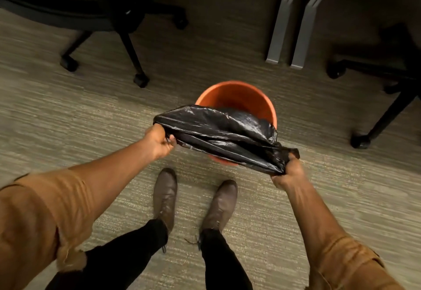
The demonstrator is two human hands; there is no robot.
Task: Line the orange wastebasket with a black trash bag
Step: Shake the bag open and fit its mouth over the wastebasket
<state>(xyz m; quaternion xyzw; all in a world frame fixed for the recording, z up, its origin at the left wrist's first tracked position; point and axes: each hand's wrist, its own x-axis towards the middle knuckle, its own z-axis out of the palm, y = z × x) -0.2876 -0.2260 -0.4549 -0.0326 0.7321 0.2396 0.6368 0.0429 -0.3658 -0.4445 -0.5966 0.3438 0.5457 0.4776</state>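
Observation:
An orange wastebasket (230, 94) stands upright on the carpet just beyond my feet. A black trash bag (218, 132) is stretched across its near rim, and part of the bag hangs down inside. My left hand (159, 141) is closed on the bag's left edge, just left of the basket. My right hand (287, 172) grips the bunched right end, at the basket's near right. The near half of the basket is hidden behind the bag.
A black office chair (102, 27) on castors stands at the far left. Grey table legs (293, 23) rise at the far right, beside another chair base (387, 98). My brown shoes (193, 200) are on the carpet close to the basket.

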